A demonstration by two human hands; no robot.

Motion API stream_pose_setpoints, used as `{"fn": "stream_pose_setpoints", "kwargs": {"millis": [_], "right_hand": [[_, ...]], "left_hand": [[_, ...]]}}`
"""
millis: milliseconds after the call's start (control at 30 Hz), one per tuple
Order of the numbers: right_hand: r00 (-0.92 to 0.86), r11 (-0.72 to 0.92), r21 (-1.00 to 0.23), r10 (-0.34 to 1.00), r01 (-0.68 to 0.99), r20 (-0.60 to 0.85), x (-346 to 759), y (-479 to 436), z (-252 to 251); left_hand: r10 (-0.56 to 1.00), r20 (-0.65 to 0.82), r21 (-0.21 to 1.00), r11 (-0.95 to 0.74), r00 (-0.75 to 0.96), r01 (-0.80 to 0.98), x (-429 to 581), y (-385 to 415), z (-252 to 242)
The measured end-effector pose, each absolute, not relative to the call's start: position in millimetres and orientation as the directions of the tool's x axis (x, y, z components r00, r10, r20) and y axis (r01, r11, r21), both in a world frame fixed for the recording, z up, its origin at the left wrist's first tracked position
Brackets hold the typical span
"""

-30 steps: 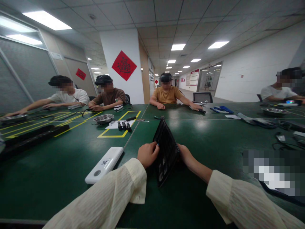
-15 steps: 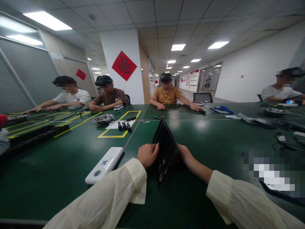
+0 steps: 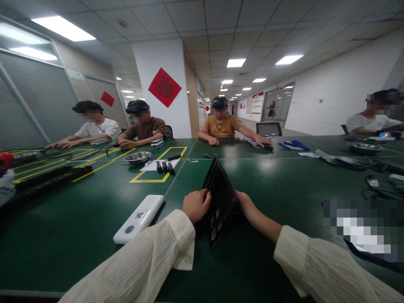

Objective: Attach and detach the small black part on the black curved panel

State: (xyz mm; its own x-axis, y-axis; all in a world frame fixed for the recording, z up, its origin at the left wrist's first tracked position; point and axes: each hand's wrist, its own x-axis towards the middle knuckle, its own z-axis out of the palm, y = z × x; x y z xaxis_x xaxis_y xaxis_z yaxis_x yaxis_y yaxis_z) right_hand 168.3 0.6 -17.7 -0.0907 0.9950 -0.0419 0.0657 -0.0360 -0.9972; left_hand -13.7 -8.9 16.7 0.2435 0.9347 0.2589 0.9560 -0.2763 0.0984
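Observation:
A thin black panel (image 3: pixel 219 206) stands tilted on its edge over the green table, its left face marked with dark rectangular shapes and a few pale patches low down. My left hand (image 3: pixel 196 205) is closed at its left side, the thumb against that face. At the right edge, my right hand (image 3: pixel 246 205) grips the same panel, with most of its fingers hidden behind it. Beside my left forearm lies a white power bank (image 3: pixel 139 219) marked 26.
A metal bowl (image 3: pixel 138 158) and several small black parts (image 3: pixel 166 167) on white paper sit ahead left, by yellow tape. A long black tray (image 3: pixel 50 185) lies far left. Blue cloth (image 3: pixel 294 145) and cables (image 3: pixel 378 185) are at right. Several people sit around the table.
My hands and the black panel have hardly moved. Across the table, a person's outstretched hand has shifted slightly, and the far-left person's arms have drawn in to the right.

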Motion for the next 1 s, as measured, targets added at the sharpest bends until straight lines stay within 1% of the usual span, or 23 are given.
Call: {"fn": "stream_pose_setpoints", "kwargs": {"millis": [167,333,600,733,1000], "right_hand": [[-0.102,-0.031,-0.998,0.994,0.055,-0.036,168,0,-19],[-0.117,-0.021,-0.999,0.993,0.039,-0.026,170,7,-28],[-0.108,-0.014,-0.999,0.994,0.051,-0.02,171,6,-28],[-0.105,-0.04,-0.998,0.993,0.049,-0.045,169,5,-25],[-0.104,-0.037,-0.998,0.994,0.045,-0.041,168,-1,-17]], "left_hand": [[0.933,0.254,0.1,-0.288,0.255,0.952,-14,-10,19],[0.949,0.212,0.12,-0.262,0.233,0.958,-14,-10,21],[0.952,0.207,0.071,-0.243,0.224,0.968,-14,-9,19],[0.949,0.232,0.08,-0.237,0.213,0.968,-13,-10,20],[0.935,0.272,0.093,-0.261,0.228,0.961,-14,-10,20]]}}
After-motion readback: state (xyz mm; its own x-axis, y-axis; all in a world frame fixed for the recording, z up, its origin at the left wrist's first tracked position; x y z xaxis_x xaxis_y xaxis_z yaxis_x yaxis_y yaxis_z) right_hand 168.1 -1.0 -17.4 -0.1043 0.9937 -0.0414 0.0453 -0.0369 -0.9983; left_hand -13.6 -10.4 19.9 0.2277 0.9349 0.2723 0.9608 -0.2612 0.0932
